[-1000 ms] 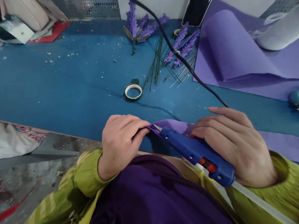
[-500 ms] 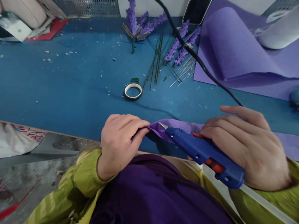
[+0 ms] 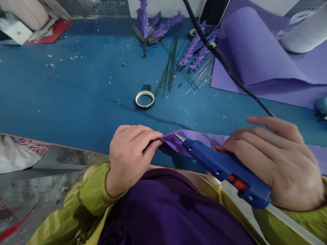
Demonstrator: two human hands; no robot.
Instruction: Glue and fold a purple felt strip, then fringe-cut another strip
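My left hand [image 3: 134, 155] pinches the narrow, folded end of a purple paper strip [image 3: 203, 138] at the table's near edge. The strip runs off to the right, passing beneath my right hand [image 3: 280, 162]. That hand is wrapped round a blue glue gun [image 3: 218, 162] with a red trigger, its index finger raised and stretched out. The gun's metal nozzle points left, over the strip just right of my left fingertips. A white glue stick [image 3: 296, 227] sticks out of the gun's rear. Whether the nozzle touches the paper, I cannot tell.
A roll of green tape [image 3: 144, 100] lies mid-table. Behind it are green stems [image 3: 170, 69], bare wires [image 3: 204, 75] and purple paper flowers [image 3: 145, 20]. A purple sheet [image 3: 262, 51] curls at the back right. The gun's black cord [image 3: 227, 65] crosses above. A phone [image 3: 214, 10] leans at the back.
My right hand has shifted slightly right with the glue gun, and the nozzle has slid a little right along the strip. The cord moved right too. My left hand keeps its pinch.
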